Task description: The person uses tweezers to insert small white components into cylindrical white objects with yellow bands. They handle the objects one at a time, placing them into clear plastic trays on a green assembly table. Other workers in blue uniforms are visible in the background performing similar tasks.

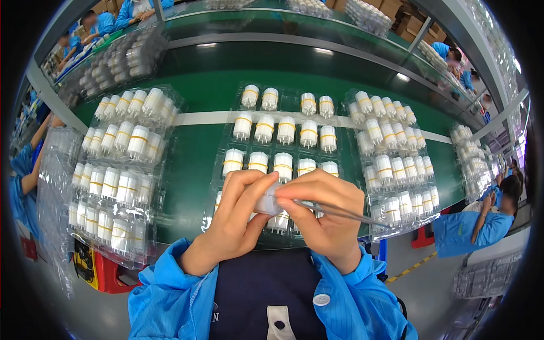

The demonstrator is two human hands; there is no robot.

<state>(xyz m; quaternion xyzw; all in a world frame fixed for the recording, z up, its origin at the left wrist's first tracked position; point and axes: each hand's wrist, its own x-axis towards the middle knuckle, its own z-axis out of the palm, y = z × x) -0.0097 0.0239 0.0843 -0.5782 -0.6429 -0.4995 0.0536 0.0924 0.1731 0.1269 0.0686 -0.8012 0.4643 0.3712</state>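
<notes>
My left hand [235,215] is closed round a white cylindrical part [267,205], which is tilted and partly hidden by the fingers. It resembles the white cylinders in the trays. My right hand [326,212] pinches a pair of metal tweezers [351,214]. Their back end points out to the right, while the fingertips cover their front end at the white part. Both hands meet above the near edge of a clear plastic tray [218,170]. In that tray stand rows of white cylinders [263,129] with yellow bands and metal pins.
Stacked clear trays of banded cylinders stand at the left [122,164] and right [396,153] on the green bench [190,147]. Stacked plastic trays [56,187] stand at the far left. Metal frame posts [46,90] rise at the sides. A person in blue [479,224] sits at the right.
</notes>
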